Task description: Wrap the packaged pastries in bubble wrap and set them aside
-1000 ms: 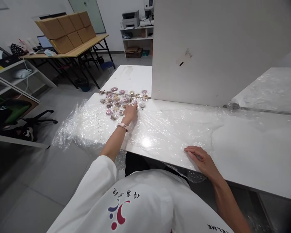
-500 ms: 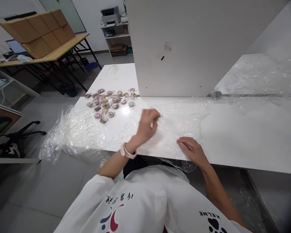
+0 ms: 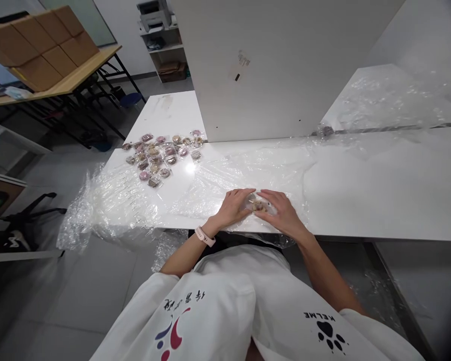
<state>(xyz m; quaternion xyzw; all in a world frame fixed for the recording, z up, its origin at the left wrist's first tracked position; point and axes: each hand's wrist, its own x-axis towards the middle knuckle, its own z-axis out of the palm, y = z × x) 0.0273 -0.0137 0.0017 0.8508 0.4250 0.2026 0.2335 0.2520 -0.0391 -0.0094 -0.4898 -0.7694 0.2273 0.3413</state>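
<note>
Between my two hands, near the front edge of the table, is a small clear-wrapped snack [image 3: 259,205], yellowish and brown. My left hand [image 3: 233,208] curls around its left side, fingers and thumb closed in at the wrapper. On the other side my right hand [image 3: 282,212] closes around the right end of it, thumb toward me. A sheet of clear plastic film [image 3: 233,168] lies crinkled on the white table under both hands. To the left rests a loose group of similar wrapped snacks [image 3: 156,160] in purple, brown and yellow.
A bunched roll of clear bubble film [image 3: 113,200] hangs over the left table edge. A tall white panel [image 3: 263,75] stands at the back of the table. More film [image 3: 391,98] lies at the far right. Stacked cardboard boxes [image 3: 41,45] sit on a wooden desk.
My left hand has come down and toward the right hand, which has moved slightly inward. Both now meet around the wrapped snack. The view has shifted a little.
</note>
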